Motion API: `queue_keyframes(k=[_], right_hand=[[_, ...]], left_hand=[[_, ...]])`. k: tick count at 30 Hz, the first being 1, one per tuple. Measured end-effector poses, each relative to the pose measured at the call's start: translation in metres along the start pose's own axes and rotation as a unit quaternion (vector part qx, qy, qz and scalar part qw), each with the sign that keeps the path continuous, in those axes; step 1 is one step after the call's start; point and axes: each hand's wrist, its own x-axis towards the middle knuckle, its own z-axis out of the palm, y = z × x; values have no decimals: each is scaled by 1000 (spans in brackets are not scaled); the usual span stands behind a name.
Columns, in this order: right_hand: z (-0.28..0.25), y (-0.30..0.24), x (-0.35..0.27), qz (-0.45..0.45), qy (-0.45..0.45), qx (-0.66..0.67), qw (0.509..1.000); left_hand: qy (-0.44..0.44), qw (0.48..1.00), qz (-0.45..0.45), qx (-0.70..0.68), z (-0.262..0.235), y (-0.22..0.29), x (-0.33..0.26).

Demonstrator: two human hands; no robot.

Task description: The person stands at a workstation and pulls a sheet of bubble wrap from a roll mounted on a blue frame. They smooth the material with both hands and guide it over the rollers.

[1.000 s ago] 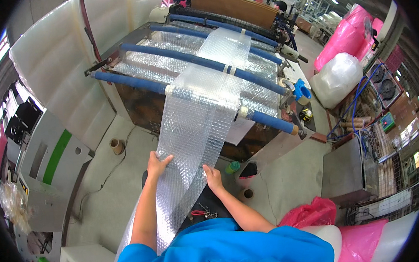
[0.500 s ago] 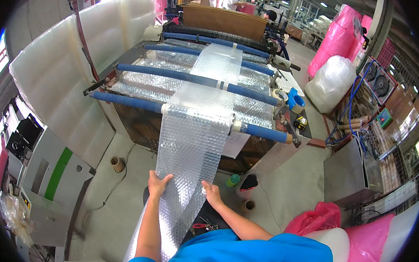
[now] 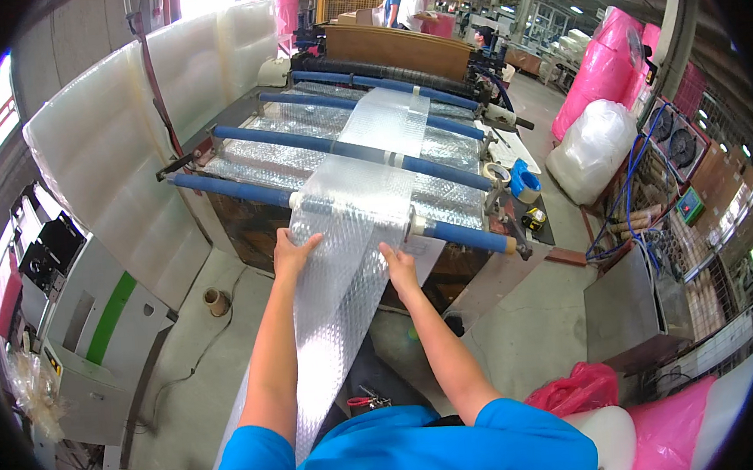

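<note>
A long strip of clear bubble wrap point(image 3: 350, 228) runs off a machine over several blue rollers point(image 3: 345, 151) and hangs down toward me. My left hand point(image 3: 291, 250) grips the strip's left edge just below the nearest blue roller. On the strip's right edge, at about the same height, my right hand point(image 3: 398, 266) pinches the film. Both arms reach forward from my blue shirt at the bottom of the view.
White padded panels point(image 3: 112, 139) stand at the left beside a grey and green cabinet point(image 3: 98, 329). Pink and clear bagged rolls point(image 3: 595, 135) sit at the right near wire racks. Tape rolls point(image 3: 515, 179) lie on the machine's side shelf. Two people stand far behind the machine.
Both hands have travelled up along the bubble wrap strip toward the nearest blue roller, and the view has tilted closer to the machine.
</note>
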Motion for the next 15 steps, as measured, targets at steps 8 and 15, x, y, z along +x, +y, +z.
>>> queue_keyframes(k=[8, 15], right_hand=[[15, 19, -58, 15, 8, -6, 1000], [11, 44, -133, -75, -53, -40, 995]], left_hand=[[-138, 987, -72, 34, -31, -36, -49], [11, 990, -29, 135, -77, -61, -140]])
